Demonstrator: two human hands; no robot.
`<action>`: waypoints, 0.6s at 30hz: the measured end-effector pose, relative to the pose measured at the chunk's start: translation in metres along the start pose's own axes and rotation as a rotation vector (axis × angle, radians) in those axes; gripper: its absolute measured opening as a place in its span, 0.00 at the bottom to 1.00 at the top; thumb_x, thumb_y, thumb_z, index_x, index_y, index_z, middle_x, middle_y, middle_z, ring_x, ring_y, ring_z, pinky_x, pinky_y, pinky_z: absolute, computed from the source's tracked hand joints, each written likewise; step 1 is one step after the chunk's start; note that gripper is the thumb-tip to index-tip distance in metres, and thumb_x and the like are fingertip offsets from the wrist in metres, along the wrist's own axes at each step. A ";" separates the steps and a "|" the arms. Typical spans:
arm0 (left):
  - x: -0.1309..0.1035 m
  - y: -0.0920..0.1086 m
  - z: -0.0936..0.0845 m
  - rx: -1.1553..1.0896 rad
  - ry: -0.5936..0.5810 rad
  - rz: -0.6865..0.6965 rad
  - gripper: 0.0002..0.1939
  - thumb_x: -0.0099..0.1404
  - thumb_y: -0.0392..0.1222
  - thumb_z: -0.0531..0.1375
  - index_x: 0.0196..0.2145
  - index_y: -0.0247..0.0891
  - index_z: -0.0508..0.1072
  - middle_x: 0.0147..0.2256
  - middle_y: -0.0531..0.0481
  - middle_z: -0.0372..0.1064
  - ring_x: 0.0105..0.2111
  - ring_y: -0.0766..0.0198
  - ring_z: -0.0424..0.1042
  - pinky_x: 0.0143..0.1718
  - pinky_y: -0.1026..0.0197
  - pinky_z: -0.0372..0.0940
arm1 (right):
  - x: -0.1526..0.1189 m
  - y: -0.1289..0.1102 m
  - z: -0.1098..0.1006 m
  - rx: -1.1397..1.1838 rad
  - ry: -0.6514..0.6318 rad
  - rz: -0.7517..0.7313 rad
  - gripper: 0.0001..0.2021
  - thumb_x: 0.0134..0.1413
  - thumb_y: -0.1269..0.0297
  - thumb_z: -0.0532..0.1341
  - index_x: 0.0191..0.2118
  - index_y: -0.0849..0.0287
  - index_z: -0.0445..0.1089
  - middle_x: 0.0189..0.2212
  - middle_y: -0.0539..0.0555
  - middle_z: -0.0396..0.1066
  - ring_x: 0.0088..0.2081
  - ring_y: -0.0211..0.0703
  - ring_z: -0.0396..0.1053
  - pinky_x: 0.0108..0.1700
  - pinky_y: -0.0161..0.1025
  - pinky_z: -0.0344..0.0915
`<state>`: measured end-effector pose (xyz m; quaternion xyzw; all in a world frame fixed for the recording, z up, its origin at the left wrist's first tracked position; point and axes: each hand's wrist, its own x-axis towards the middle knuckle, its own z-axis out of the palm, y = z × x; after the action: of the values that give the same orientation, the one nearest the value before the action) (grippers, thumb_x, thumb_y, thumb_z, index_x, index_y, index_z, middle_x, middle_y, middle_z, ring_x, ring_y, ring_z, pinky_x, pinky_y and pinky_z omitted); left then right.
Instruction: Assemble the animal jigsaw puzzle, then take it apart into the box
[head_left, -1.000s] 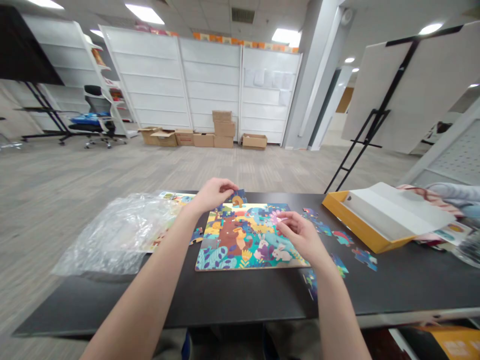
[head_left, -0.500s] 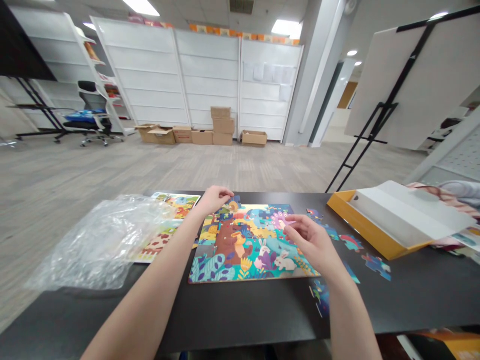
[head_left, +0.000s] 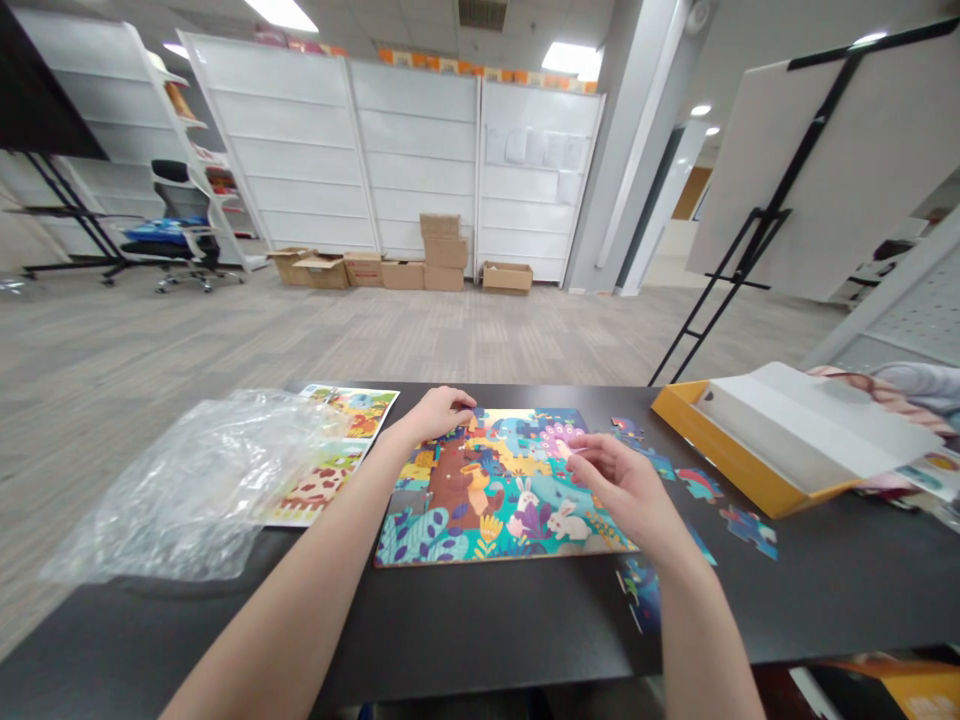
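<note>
A colourful animal jigsaw puzzle (head_left: pixel 480 490) lies on the black table, mostly assembled. My left hand (head_left: pixel 442 410) is at its far left corner, fingers closed and pressed down on a puzzle piece that they largely cover. Over the right part of the picture, my right hand (head_left: pixel 619 485) pinches with thumb and forefinger at the edge of a piece with a pink peacock (head_left: pixel 560 438). Whether that piece is seated or slightly raised I cannot tell. Loose puzzle pieces lie right of the puzzle, among them a red-and-teal piece (head_left: pixel 699 485) and a dark blue piece (head_left: pixel 641 592) near my right forearm.
Crumpled clear plastic bag (head_left: pixel 195 480) lies at the left, partly over a printed picture sheet (head_left: pixel 330 480). At the right sits an open yellow box (head_left: pixel 739 460) with a white inside. Farther back are cardboard boxes (head_left: pixel 442 265) and a whiteboard stand (head_left: pixel 750 250).
My left hand has come down and slightly right onto the puzzle's corner, now covering the piece that showed at its fingertips. My right hand has barely moved.
</note>
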<state>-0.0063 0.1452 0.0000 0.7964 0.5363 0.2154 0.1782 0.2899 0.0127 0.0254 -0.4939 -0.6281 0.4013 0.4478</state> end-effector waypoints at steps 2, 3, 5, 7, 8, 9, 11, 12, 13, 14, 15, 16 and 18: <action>0.000 -0.001 0.001 0.019 -0.010 -0.003 0.17 0.60 0.42 0.60 0.45 0.37 0.82 0.45 0.45 0.81 0.45 0.54 0.79 0.50 0.60 0.70 | -0.001 -0.001 -0.001 -0.003 0.003 0.005 0.19 0.54 0.48 0.66 0.43 0.58 0.72 0.32 0.55 0.76 0.34 0.44 0.73 0.37 0.40 0.69; 0.000 -0.002 0.002 0.027 -0.013 -0.004 0.17 0.61 0.42 0.60 0.45 0.37 0.82 0.45 0.45 0.81 0.45 0.54 0.79 0.51 0.60 0.70 | -0.001 -0.001 -0.002 -0.004 0.004 0.006 0.19 0.53 0.48 0.66 0.42 0.58 0.72 0.32 0.55 0.76 0.34 0.44 0.73 0.37 0.40 0.69; 0.001 -0.003 0.003 0.035 -0.019 -0.001 0.17 0.61 0.43 0.59 0.45 0.38 0.82 0.46 0.45 0.80 0.46 0.54 0.78 0.52 0.60 0.69 | -0.002 -0.002 -0.003 -0.006 0.010 0.007 0.19 0.53 0.48 0.66 0.42 0.58 0.72 0.33 0.55 0.77 0.34 0.44 0.73 0.37 0.40 0.69; 0.001 -0.004 0.003 0.037 -0.026 0.005 0.18 0.62 0.44 0.59 0.46 0.39 0.82 0.47 0.46 0.80 0.47 0.55 0.78 0.52 0.60 0.69 | -0.002 -0.003 -0.003 -0.010 0.015 0.007 0.19 0.53 0.48 0.66 0.42 0.58 0.73 0.33 0.55 0.77 0.35 0.45 0.73 0.38 0.40 0.69; 0.001 -0.005 0.002 0.034 -0.030 0.010 0.18 0.62 0.45 0.59 0.46 0.39 0.82 0.47 0.46 0.80 0.47 0.55 0.78 0.52 0.60 0.69 | -0.002 -0.003 -0.003 -0.013 0.017 0.007 0.18 0.53 0.48 0.66 0.41 0.58 0.73 0.33 0.55 0.77 0.35 0.45 0.73 0.38 0.41 0.69; 0.001 -0.006 0.001 0.028 -0.036 0.015 0.18 0.62 0.46 0.59 0.46 0.39 0.82 0.48 0.47 0.80 0.48 0.55 0.78 0.53 0.60 0.69 | -0.002 -0.003 -0.003 -0.015 0.017 0.006 0.18 0.53 0.48 0.66 0.41 0.57 0.73 0.33 0.55 0.77 0.35 0.45 0.74 0.38 0.41 0.69; 0.000 -0.008 -0.001 0.006 -0.049 0.025 0.19 0.61 0.48 0.60 0.47 0.39 0.82 0.48 0.46 0.80 0.48 0.54 0.78 0.52 0.60 0.69 | -0.002 -0.003 -0.003 -0.021 0.012 0.003 0.18 0.53 0.48 0.66 0.41 0.57 0.73 0.34 0.55 0.77 0.35 0.45 0.74 0.38 0.41 0.69; 0.000 -0.009 -0.002 -0.009 -0.055 0.029 0.20 0.61 0.49 0.61 0.47 0.39 0.82 0.48 0.46 0.80 0.48 0.53 0.78 0.52 0.60 0.69 | -0.002 -0.003 -0.003 -0.023 0.008 0.002 0.17 0.53 0.48 0.66 0.41 0.57 0.73 0.34 0.55 0.77 0.35 0.45 0.74 0.38 0.41 0.69; 0.000 -0.009 -0.003 -0.023 -0.058 0.032 0.20 0.60 0.50 0.61 0.47 0.39 0.82 0.48 0.46 0.80 0.48 0.52 0.77 0.52 0.59 0.70 | -0.003 -0.003 -0.003 -0.025 0.004 0.001 0.17 0.54 0.49 0.66 0.41 0.57 0.73 0.34 0.55 0.77 0.35 0.45 0.74 0.38 0.41 0.69; 0.000 -0.010 -0.003 -0.035 -0.058 0.035 0.20 0.60 0.50 0.62 0.46 0.40 0.82 0.48 0.45 0.80 0.48 0.52 0.78 0.51 0.59 0.70 | -0.003 -0.003 -0.003 -0.026 0.001 0.001 0.17 0.54 0.49 0.66 0.41 0.57 0.73 0.34 0.56 0.77 0.36 0.45 0.73 0.38 0.41 0.69; 0.000 -0.011 -0.004 -0.043 -0.057 0.039 0.20 0.59 0.50 0.62 0.46 0.40 0.82 0.47 0.45 0.80 0.48 0.52 0.78 0.51 0.59 0.70 | -0.003 -0.003 -0.003 -0.027 -0.003 0.000 0.17 0.54 0.49 0.66 0.41 0.57 0.73 0.34 0.56 0.77 0.36 0.45 0.73 0.38 0.41 0.69; 0.000 -0.012 -0.004 -0.048 -0.055 0.043 0.20 0.59 0.50 0.62 0.45 0.40 0.82 0.47 0.45 0.80 0.48 0.52 0.78 0.52 0.58 0.69 | -0.003 -0.003 -0.003 -0.027 -0.004 0.000 0.17 0.54 0.49 0.66 0.41 0.57 0.73 0.34 0.56 0.77 0.36 0.45 0.73 0.38 0.41 0.69; 0.000 -0.014 -0.003 -0.053 -0.053 0.051 0.20 0.60 0.50 0.62 0.45 0.40 0.82 0.47 0.46 0.80 0.48 0.52 0.78 0.52 0.58 0.69 | -0.003 -0.003 -0.003 -0.033 -0.005 -0.002 0.17 0.54 0.49 0.66 0.41 0.57 0.73 0.34 0.56 0.76 0.36 0.45 0.73 0.38 0.41 0.69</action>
<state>-0.0185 0.1501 -0.0047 0.8102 0.5052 0.2127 0.2078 0.2925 0.0091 0.0283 -0.4995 -0.6363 0.3916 0.4384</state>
